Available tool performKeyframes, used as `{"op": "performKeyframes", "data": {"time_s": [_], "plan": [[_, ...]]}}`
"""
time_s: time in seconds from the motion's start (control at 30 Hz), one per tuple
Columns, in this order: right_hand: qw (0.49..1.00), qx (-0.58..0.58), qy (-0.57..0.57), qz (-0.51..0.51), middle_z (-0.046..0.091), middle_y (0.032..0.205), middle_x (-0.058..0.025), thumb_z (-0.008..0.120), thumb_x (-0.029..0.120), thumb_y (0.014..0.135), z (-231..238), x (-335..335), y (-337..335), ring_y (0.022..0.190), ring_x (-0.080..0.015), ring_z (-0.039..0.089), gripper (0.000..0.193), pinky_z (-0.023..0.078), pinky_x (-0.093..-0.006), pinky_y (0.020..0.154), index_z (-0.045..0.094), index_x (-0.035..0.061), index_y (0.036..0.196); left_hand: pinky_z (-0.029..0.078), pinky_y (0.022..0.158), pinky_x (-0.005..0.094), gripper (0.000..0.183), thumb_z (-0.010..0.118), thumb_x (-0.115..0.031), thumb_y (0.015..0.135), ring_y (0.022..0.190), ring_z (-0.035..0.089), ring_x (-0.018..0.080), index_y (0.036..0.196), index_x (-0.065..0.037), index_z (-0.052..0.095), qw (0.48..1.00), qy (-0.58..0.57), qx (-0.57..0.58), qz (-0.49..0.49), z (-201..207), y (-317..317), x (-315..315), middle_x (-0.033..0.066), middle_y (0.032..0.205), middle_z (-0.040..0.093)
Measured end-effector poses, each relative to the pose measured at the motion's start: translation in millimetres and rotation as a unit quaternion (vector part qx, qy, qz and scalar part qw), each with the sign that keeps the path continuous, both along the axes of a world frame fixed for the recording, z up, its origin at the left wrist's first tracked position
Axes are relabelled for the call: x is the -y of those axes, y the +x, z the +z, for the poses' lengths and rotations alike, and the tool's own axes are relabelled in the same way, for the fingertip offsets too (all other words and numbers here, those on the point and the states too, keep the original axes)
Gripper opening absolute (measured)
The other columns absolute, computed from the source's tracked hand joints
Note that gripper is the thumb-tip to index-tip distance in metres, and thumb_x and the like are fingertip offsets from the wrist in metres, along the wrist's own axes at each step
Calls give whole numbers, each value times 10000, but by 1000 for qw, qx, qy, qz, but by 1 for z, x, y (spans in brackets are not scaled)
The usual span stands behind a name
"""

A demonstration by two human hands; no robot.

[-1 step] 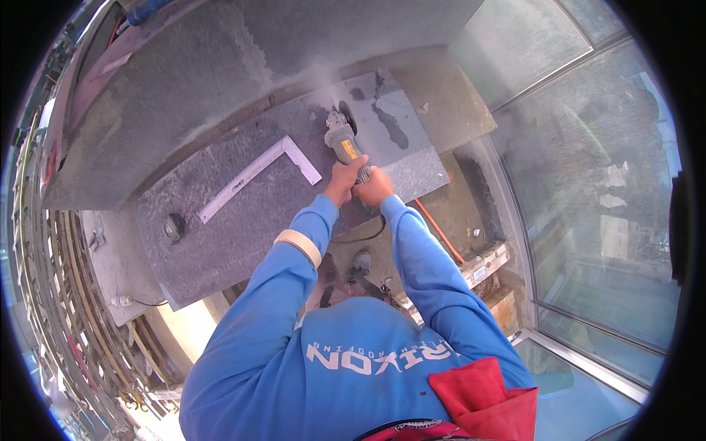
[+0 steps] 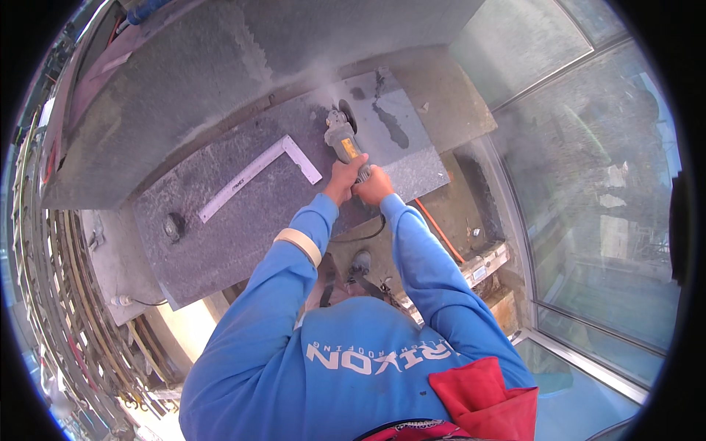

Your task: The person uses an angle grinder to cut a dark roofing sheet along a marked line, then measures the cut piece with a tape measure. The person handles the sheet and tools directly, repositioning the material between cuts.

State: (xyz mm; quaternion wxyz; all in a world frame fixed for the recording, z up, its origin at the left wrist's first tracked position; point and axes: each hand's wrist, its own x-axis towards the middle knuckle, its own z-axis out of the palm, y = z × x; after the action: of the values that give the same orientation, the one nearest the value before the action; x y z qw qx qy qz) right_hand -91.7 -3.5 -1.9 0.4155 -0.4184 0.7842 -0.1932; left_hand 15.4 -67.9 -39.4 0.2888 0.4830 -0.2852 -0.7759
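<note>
Grey slab point(image 2: 243, 231) lay crosswise; the angle grinder point(image 2: 340, 137) was over its far right part, right of the white square point(image 2: 246, 176). Left hand point(image 2: 341, 180) and right hand point(image 2: 374, 188) were together, clamped on the grinder's body. In judgement, sound cutting called for a firm double grip, straight disc point(image 2: 347, 116) and slow feed.

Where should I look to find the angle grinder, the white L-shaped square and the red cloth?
Angle grinder point(image 2: 343, 137): head view, on the middle of its body.
White L-shaped square point(image 2: 250, 174): head view, on its long arm.
Red cloth point(image 2: 484, 398): head view, on its folded middle.
</note>
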Motion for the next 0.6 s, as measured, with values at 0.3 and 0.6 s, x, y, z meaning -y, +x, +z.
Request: {"op": "performKeyframes", "data": {"time_s": [0.3, 0.6], "plan": [[999, -34, -8, -10, 740, 1042, -254, 870, 315, 640, 6, 22, 4, 998, -375, 736, 590, 583, -440, 844, 672, -49, 1060, 591, 693, 387, 512, 820, -281, 888, 849, 713, 210, 1234, 27, 602, 1000, 12, -14, 10, 10, -1, 23, 112, 1038, 696], [999, -48, -24, -5, 739, 1052, -267, 868, 303, 636, 5, 41, 5, 988, -388, 739, 602, 590, -439, 838, 682, -59, 1080, 582, 664, 381, 563, 839, -258, 855, 826, 713, 218, 1228, 83, 590, 1000, 21, -13, 13, 12, 0, 41, 144, 1055, 692]]}}
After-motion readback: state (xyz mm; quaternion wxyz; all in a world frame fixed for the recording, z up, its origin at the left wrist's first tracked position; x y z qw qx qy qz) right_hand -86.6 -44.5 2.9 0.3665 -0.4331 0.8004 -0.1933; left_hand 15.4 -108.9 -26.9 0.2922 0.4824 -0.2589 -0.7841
